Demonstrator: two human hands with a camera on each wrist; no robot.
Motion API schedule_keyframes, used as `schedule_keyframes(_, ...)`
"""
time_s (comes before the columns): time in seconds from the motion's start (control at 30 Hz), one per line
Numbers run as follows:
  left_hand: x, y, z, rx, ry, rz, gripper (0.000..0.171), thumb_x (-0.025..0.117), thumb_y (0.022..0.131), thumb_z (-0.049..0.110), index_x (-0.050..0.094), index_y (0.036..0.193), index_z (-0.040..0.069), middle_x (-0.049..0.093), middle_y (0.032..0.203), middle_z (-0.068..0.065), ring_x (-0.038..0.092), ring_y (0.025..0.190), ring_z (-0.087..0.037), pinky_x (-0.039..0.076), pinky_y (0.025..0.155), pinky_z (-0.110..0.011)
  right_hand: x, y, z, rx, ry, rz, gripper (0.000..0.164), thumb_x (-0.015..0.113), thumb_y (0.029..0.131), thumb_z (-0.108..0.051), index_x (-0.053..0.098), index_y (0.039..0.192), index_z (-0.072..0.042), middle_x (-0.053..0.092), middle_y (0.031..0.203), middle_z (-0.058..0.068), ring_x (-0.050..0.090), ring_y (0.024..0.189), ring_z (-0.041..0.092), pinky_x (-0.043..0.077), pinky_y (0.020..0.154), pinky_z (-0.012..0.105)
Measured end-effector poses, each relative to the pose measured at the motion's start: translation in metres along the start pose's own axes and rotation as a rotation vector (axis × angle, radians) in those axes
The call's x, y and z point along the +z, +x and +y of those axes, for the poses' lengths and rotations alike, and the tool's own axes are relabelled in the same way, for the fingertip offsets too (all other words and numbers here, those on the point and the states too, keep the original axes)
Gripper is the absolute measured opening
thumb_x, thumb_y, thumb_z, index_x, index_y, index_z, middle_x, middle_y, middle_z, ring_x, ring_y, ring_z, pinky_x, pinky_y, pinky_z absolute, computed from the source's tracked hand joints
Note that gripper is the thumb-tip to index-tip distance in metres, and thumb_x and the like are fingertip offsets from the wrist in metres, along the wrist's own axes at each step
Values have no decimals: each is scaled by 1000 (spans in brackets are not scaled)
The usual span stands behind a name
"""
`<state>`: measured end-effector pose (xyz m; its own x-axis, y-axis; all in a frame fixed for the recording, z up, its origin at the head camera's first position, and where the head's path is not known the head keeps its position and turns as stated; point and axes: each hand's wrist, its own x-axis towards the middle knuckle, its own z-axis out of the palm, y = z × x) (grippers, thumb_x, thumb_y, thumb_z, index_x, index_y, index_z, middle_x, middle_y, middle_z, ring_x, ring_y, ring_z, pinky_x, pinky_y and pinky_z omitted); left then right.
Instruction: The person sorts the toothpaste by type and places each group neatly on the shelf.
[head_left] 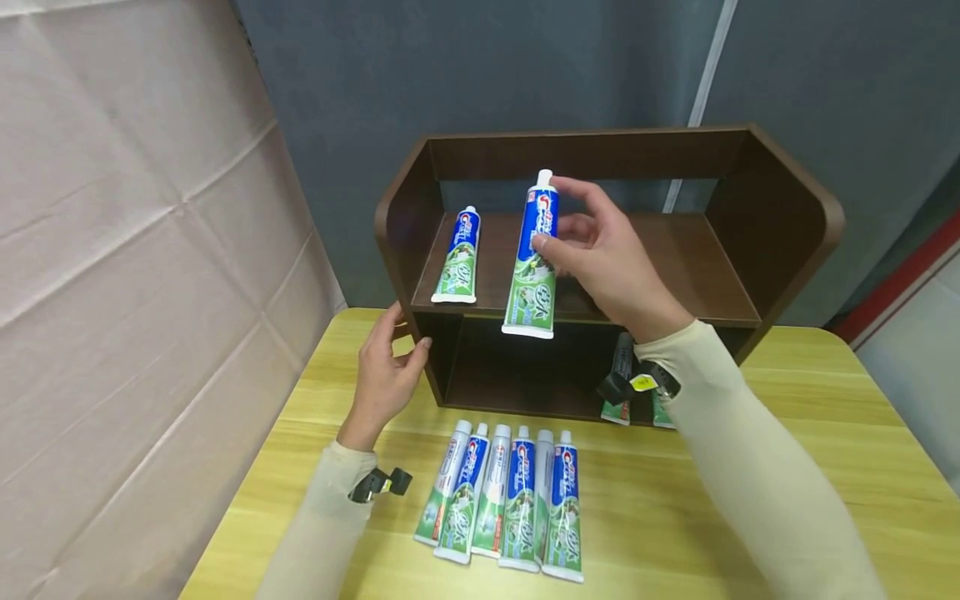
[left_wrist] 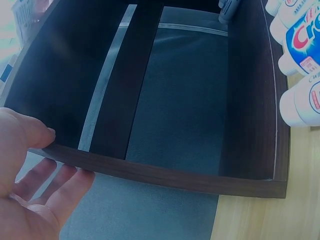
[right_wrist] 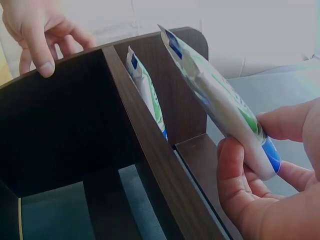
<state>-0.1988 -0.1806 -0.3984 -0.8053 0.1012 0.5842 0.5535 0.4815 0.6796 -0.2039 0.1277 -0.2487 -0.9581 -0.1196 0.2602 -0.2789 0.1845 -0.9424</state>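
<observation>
Gripped the shelf's side (head_left: 411,218) with the left hand (head_left: 386,375); to that hand's right, pinched a toothpaste tube (head_left: 531,275) in the right hand (head_left: 606,260).

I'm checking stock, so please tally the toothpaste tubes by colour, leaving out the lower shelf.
Blue-and-green tubes: 5 (1 in the right hand, 1 on the upper shelf, 3 on the table)
White-and-green tubes: 3, all on the table
Total: 8
</observation>
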Motion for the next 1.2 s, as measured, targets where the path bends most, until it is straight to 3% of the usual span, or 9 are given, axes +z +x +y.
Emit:
schedule_keyframes(0.53, 2, -1, 1, 1, 5, 5, 63, 74, 97, 4, 51, 154, 17, 63, 136, -16, 70, 116, -38, 67, 73, -52, 4, 28, -1, 111, -56, -15, 70, 75, 99, -31, 39, 159, -39, 65, 135, 7, 69, 116, 24, 64, 93, 33)
schedule_keyframes(1.2, 3, 1, -1, -7, 19, -5, 63, 74, 97, 6, 49, 155, 18, 62, 139, -15, 70, 118, -37, 68, 75, -50, 9, 45, 4, 212, -71, -59, 72, 73, 101, -23, 36, 162, -34, 60, 139, 12, 66, 121, 27, 62, 103, 42)
